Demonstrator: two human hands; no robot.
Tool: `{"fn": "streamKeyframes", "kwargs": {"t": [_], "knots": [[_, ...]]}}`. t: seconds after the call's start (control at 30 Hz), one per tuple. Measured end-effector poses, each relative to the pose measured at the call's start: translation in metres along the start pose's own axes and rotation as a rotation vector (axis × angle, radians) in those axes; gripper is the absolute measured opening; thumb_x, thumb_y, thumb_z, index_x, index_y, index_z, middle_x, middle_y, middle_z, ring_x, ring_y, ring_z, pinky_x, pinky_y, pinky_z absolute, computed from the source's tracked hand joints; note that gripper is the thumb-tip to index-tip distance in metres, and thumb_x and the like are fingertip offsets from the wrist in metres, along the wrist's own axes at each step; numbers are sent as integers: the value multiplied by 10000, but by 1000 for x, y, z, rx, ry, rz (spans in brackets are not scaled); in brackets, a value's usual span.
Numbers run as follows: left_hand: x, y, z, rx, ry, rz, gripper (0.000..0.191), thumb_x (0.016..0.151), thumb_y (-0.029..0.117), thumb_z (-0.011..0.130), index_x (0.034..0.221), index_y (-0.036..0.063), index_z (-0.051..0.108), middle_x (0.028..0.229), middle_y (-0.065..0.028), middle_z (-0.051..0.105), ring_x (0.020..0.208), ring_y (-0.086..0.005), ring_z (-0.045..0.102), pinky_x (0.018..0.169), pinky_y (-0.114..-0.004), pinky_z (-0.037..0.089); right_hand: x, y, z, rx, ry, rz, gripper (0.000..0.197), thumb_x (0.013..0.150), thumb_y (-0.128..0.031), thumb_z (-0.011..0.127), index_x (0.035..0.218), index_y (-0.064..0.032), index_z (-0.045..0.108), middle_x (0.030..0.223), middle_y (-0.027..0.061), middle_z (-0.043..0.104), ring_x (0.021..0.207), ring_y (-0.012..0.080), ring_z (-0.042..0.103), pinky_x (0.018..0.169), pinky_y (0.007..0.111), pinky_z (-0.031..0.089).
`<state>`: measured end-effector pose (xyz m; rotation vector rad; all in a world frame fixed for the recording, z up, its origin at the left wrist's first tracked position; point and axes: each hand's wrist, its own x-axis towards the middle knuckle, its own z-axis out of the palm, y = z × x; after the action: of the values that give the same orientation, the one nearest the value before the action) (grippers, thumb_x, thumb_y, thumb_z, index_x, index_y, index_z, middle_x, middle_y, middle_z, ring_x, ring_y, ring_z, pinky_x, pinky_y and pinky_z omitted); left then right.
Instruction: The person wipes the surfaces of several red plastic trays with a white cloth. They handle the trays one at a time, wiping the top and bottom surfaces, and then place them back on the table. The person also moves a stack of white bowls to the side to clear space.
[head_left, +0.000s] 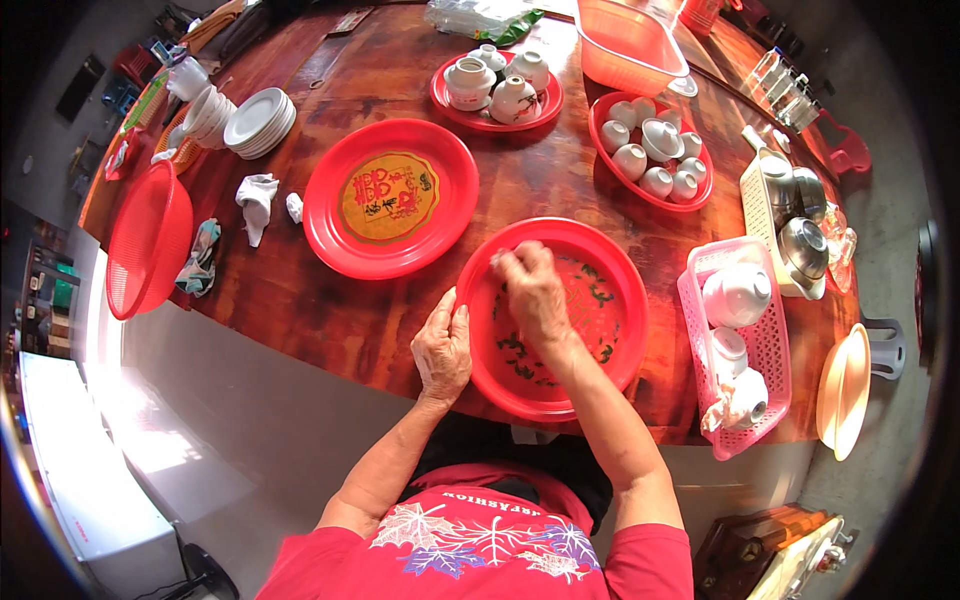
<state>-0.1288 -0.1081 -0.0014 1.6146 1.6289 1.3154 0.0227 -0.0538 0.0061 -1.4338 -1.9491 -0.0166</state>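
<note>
In front of me on the wooden table lies a round red plastic tray (600, 322) with dark green leaf patterns on its floor. My left hand (444, 352) grips its left rim, thumb on top. Inside the tray, my right hand (534, 289) presses against the upper-left inner wall, fingers curled over a small whitish wad (496, 259). Most of that wad is hidden, so cloth or paper cannot be told apart. Just beyond, to the left, a second red tray (457, 176) rests with a gold centre bearing red characters.
Right of the tray stands a pink basket (778, 375) of white bowls, beside a cream basket (759, 214) with metal bowls. Farther back are red plates of small cups (628, 160) and teapots (517, 101). At left are stacked white plates (255, 120), a crumpled cloth (256, 201) and a red colander (154, 240).
</note>
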Motion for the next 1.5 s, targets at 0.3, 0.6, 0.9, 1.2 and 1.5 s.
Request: {"fn": "streamKeyframes", "kwargs": {"t": [0.3, 0.6, 0.9, 1.2, 1.5], "knots": [[0, 5, 3, 1, 32, -12, 252, 926, 107, 617, 1146, -11, 647, 988, -218, 696, 879, -325, 702, 750, -386, 549, -5, -18, 2, 189, -1, 162, 119, 785, -43, 677, 901, -66, 678, 888, 128, 557, 887, 323, 552, 728, 418, 463], [-1, -3, 3, 39, 38, 75, 241, 935, 97, 619, 1161, 21, 647, 816, -103, 695, 691, -125, 635, 640, -293, 512, -31, -33, -17, 224, -65, -136, 164, 834, -114, 611, 970, -23, 613, 1006, 123, 560, 962, 291, 577, 831, 394, 500], [0, 1, 2, -56, -8, -55, 237, 895, 83, 642, 1119, 6, 651, 921, -180, 704, 819, -289, 705, 717, -364, 543, -6, 44, -30, -357, -16, 106, 199, 903, -232, 595, 1032, -94, 658, 1061, 98, 611, 950, 284, 614, 795, 399, 512], [1, 7, 4, -12, 20, -35, 225, 911, 104, 623, 1114, 10, 644, 895, -178, 701, 799, -289, 699, 708, -368, 536, -71, 9, -92, -572, -180, 145, 367, 817, -227, 635, 1077, 26, 586, 1050, 151, 545, 951, 283, 574, 768, 355, 529], [0, -2, 0, -38, 2, -8, 244, 910, 86, 623, 1139, 7, 645, 949, -184, 705, 845, -287, 704, 740, -361, 545, -86, -32, -95, -228, -268, 34, 272, 850, -157, 606, 1062, 13, 606, 1105, 131, 542, 973, 279, 576, 779, 381, 527]]}}
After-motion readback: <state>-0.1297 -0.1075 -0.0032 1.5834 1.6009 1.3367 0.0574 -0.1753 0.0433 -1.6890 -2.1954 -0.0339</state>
